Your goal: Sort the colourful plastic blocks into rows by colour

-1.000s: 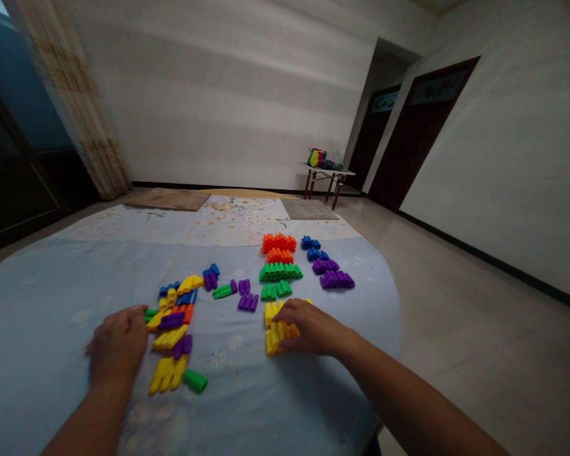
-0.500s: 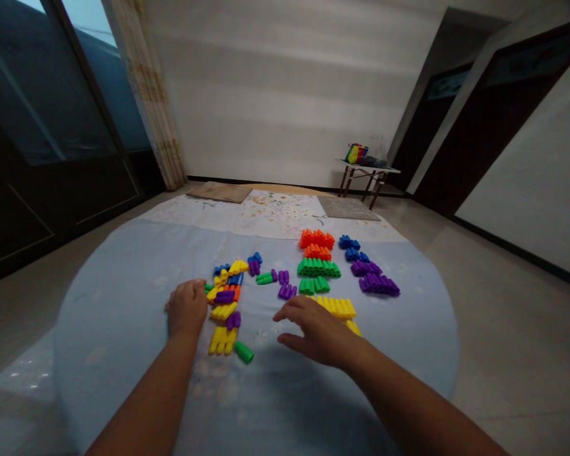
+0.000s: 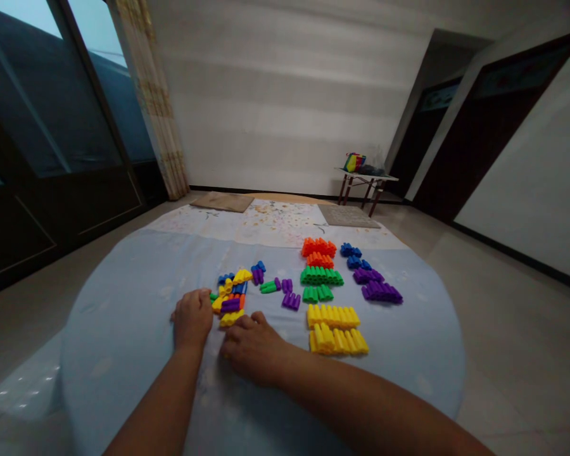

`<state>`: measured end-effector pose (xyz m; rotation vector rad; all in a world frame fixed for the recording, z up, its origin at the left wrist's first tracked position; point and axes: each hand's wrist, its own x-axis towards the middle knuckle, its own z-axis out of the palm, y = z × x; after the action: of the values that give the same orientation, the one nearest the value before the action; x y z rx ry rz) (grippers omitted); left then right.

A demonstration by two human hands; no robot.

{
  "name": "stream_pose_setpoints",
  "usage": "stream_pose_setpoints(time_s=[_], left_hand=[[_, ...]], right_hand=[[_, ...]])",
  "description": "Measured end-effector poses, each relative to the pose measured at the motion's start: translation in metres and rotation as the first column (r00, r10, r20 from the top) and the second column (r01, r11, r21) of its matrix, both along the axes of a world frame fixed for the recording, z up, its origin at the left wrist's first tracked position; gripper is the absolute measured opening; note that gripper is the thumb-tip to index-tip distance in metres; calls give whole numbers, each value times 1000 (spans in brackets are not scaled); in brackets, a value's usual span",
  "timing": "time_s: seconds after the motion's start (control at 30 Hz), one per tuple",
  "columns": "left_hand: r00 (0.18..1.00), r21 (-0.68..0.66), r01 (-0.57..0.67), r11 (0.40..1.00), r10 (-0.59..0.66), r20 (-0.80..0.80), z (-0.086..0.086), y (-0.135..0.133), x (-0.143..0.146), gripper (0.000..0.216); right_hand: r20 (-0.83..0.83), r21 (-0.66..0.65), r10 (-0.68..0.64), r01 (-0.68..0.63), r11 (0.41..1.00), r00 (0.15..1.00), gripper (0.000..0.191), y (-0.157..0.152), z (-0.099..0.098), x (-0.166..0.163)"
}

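"Starting at the hands: where do they sit?"

"Both are at the mixed pile of blocks (image 3: 232, 294), left of centre on the blue cloth (image 3: 123, 297). The left hand (image 3: 192, 318) is curled, knuckles up, against the pile's left edge. The right hand (image 3: 253, 345) lies palm down over its near end, fingers pointing left. I cannot tell whether either one grips a block."

"And further out?"

"To the right are tidy single-colour rows: yellow rows (image 3: 335, 316) nearest, then green rows (image 3: 321, 277), orange rows (image 3: 318, 247) at the far end, with blue blocks (image 3: 351, 252) and purple rows (image 3: 380, 291) on the right. A loose green block (image 3: 268, 287) and some loose purple blocks (image 3: 291, 301) lie between the pile and the rows."

"So which step is this?"

"I judge it a pick from the unsorted pile, with the rows partly built."

"What does a pick call for?"

"Pinching out one colour without scattering its neighbours, since the blocks overlap, then carrying it right to its matching row."
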<state>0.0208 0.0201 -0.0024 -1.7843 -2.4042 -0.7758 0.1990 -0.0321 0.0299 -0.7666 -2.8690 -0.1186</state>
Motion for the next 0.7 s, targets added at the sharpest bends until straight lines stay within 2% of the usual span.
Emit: stream_pose_setpoints(time_s=[0.13,0.33,0.43,0.53,0.7], left_hand=[[1000,14,7,1000,-7,19,-2,0,-1,42],[999,51,19,998,-22,40,-6,1,-3,42],[998,74,18,997,-21,50,-7,1,-2,44],[998,89,22,996,-27,49,-5,0,-1,43],[999,65,12,998,-14,34,-1,-3,1,45]], right_hand=[[26,-17,-106,107,994,994,17,13,4,27],[22,-117,-287,288,951,958,20,34,16,56],[-51,-161,-340,328,931,939,22,36,20,54],[-93,-199,-336,313,929,937,30,34,18,42],[-19,-212,-336,324,922,942,40,33,10,21]])
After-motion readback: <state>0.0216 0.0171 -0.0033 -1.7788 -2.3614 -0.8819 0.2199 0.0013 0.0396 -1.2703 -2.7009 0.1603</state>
